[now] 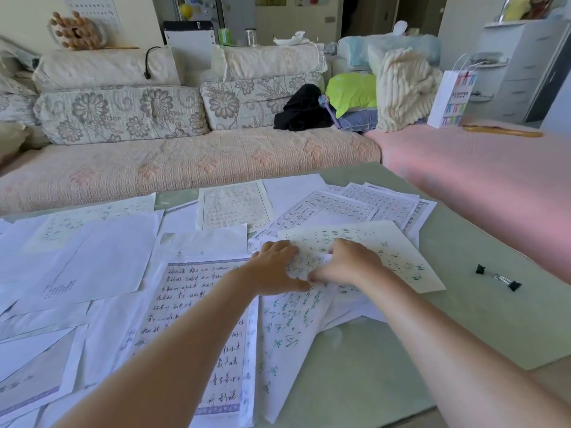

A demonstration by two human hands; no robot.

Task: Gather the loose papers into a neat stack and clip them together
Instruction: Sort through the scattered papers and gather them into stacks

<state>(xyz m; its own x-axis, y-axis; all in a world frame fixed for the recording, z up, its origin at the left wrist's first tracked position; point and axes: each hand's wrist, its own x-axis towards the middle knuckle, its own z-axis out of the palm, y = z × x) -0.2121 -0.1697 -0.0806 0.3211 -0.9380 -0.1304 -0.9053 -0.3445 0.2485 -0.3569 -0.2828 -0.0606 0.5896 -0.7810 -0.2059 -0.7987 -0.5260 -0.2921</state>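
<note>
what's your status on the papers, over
Left hand flat on green-inked sheet, right hand beside it, grip unclear. Loose papers scattered, no stack yet. Binder clips untouched on table at right; nothing in the way.

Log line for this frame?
phase: gathering | left hand: rests on green-inked white sheet | right hand: pinches that sheet | black binder clips: untouched on pale green table

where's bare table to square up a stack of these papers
Bare table lies right of the papers, around the binder clips, and at the near edge just left of the right forearm. Left and centre are crowded with overlapping sheets.
</note>
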